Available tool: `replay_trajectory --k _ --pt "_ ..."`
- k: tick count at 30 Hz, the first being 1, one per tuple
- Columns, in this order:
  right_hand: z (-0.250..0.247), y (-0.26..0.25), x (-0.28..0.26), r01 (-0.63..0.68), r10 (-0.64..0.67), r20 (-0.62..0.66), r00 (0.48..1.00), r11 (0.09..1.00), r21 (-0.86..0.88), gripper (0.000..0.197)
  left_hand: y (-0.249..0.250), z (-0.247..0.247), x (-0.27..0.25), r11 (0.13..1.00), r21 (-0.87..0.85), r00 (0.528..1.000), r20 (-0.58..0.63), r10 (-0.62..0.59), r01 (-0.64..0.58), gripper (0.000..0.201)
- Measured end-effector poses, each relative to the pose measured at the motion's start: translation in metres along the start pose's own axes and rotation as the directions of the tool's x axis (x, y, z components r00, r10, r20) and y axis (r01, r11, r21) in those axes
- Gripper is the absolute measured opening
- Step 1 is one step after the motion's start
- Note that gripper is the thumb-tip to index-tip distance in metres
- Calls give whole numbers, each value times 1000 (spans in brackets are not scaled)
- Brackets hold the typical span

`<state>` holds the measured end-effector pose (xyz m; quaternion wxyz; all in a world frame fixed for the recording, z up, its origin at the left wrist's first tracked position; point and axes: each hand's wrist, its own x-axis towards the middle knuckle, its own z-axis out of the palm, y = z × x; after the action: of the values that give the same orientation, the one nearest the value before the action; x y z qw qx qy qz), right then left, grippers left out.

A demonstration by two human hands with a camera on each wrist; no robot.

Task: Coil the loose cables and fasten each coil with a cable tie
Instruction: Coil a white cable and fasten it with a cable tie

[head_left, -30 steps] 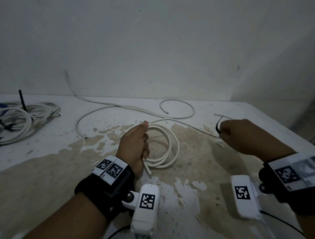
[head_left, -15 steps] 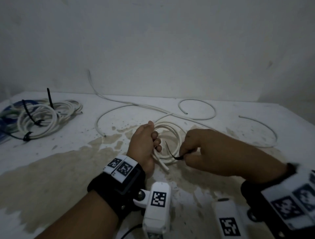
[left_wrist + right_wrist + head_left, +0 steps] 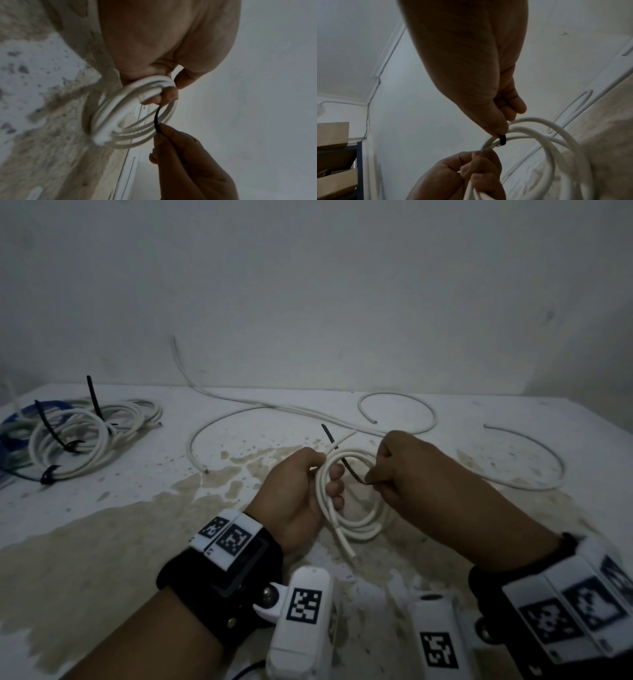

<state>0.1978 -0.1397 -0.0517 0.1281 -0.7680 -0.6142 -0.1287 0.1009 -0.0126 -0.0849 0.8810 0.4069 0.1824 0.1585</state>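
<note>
My left hand [image 3: 297, 491] grips the white cable coil [image 3: 356, 508]; my right hand [image 3: 414, 474] pinches a black cable tie [image 3: 351, 470], seemingly threaded through it.

I find no readable text, brand, number or sign in any view. The only printed marks are black-and-white square code patterns on the white tags of the left wristband [image 3: 228, 537], the right wristband [image 3: 568, 614] and the two white camera housings [image 3: 303, 606]; these carry no letters.
</note>
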Motion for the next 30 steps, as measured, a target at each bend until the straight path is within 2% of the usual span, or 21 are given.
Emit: replay_trajectory --k 3,5,7,9,14,17,20,24,27,30 --pt "4 1 -2 2 1 -78 997 999 40 20 3 2 -2 1000 27 999 37 -15 14 20" --pt "5 -1 -4 3 3 -86 996 997 73 17 1 3 -2 998 52 1000 -9 -21 21 33" --pt "3 -3 -4 2 8 -106 994 996 94 12 -2 4 -2 995 104 996 -93 12 -2 36" --pt "2 -4 -4 9 5 -126 992 994 107 8 -5 6 -2 988 151 990 -133 43 -23 30" --pt "-2 -12 -4 58 -45 -136 990 994 95 7 -5 10 -5 976 202 988 -112 103 -78 18" --pt "-1 -14 -2 71 -32 -203 979 980 185 11 -5 11 -6 960 242 971 -156 180 -139 10" --pt "2 -22 -1 18 103 -293 950 924 383 24 -7 12 -7 920 327 947 -160 278 -215 17" --pt "1 -34 -2 -160 353 -182 918 748 644 58 -9 14 -8 851 451 909 -174 379 -269 17" --pt "5 -32 0 -242 437 -160 885 725 645 52 -10 15 -8 792 530 882 -159 444 -303 16" --pt "9 -30 -1 -263 470 -155 869 705 659 40 -9 15 -7 774 549 861 -178 476 -315 8"
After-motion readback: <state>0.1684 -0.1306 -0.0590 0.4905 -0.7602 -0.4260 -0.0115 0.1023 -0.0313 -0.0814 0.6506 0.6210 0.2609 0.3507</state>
